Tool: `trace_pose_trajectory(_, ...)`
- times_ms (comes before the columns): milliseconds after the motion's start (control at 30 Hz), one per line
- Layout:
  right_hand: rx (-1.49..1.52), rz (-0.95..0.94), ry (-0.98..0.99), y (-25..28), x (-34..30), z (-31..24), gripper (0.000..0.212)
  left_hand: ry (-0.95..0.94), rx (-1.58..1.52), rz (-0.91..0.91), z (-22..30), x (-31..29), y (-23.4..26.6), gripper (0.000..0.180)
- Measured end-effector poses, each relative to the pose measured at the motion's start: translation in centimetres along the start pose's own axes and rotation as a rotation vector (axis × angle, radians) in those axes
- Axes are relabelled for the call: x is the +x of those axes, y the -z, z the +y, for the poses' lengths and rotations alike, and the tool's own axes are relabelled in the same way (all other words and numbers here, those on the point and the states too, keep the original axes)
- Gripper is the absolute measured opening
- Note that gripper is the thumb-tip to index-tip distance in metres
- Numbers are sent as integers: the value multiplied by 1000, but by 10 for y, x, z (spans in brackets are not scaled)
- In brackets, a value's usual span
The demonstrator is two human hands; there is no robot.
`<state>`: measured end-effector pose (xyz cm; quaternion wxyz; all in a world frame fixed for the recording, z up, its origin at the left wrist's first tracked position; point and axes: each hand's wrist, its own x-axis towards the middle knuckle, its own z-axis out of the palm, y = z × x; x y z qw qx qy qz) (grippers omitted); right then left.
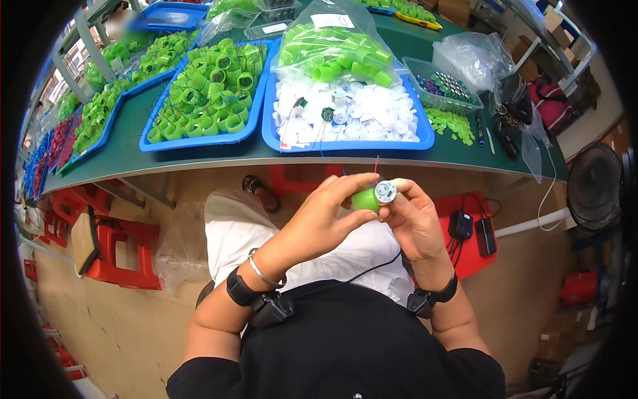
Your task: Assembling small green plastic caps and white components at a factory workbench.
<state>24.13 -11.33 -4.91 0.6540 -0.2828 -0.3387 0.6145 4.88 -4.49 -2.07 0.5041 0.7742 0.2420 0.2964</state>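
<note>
Above my lap, just short of the table's front edge, my left hand (335, 205) grips a green plastic cylinder (363, 201) between thumb and fingers. Against the cylinder's right end, a round whitish-grey part (385, 192) with slots in its face is pinched by my right hand (413, 216). Whether the two parts are joined or only touching, I cannot tell. A thin red wire sticks up from them. Beyond my hands, a blue tray (282, 143) holds many white plastic pieces, with small wired circuit boards (327, 114) on top.
Left of that tray, another blue tray (193, 143) is full of green cylinders with wires. A clear bag (332, 50) of green parts lies behind. On the right are a clear box (442, 100) of small parts, green discs (452, 126) and pens (480, 126). A red stool (462, 256) bears black devices.
</note>
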Motion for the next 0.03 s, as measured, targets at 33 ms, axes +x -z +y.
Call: trace_pose_trajectory(33,-5,-14,-16,1,0,1,21,2,-8,1,-1,-1,-1,53)
